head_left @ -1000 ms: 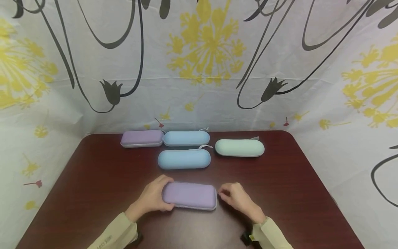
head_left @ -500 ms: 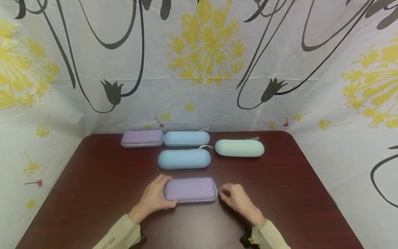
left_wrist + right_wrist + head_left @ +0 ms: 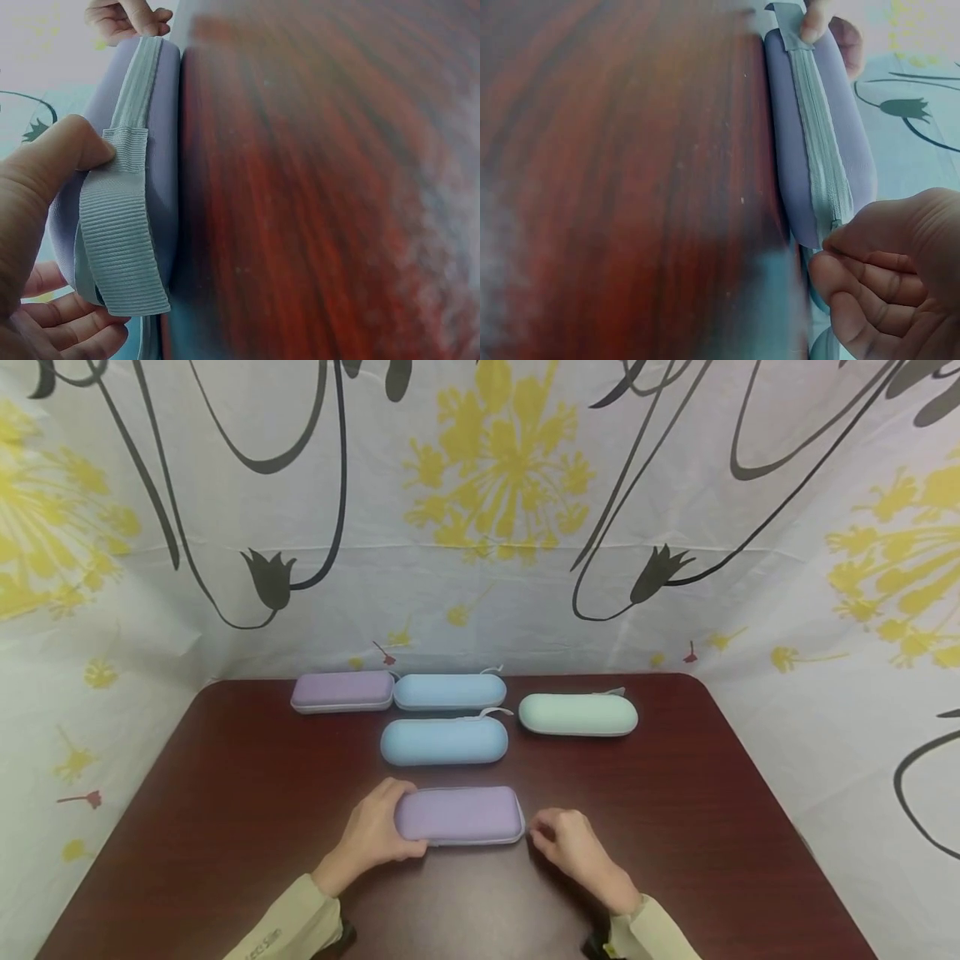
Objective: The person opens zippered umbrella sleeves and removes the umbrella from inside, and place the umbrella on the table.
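A purple zippered case lies on the table, its closed zipper running along the side. My left hand grips its left end, thumb at the near side and fingers round the far side. In the left wrist view the thumb presses by the grey strap loop sewn at that end. At the opposite end, my right hand has thumb and index finger pinched together on the zipper pull; the remaining fingers are curled. Most of the pull is hidden by the fingertips.
Behind the held case are two blue cases, one in front of the other. Another purple case is at the back left, and a mint green case at the back right. A patterned cloth hangs round the dark red table.
The purple case has been turned slightly and shifted a little away from me, its right end most. The left hand moved with it; the right hand has hardly moved.
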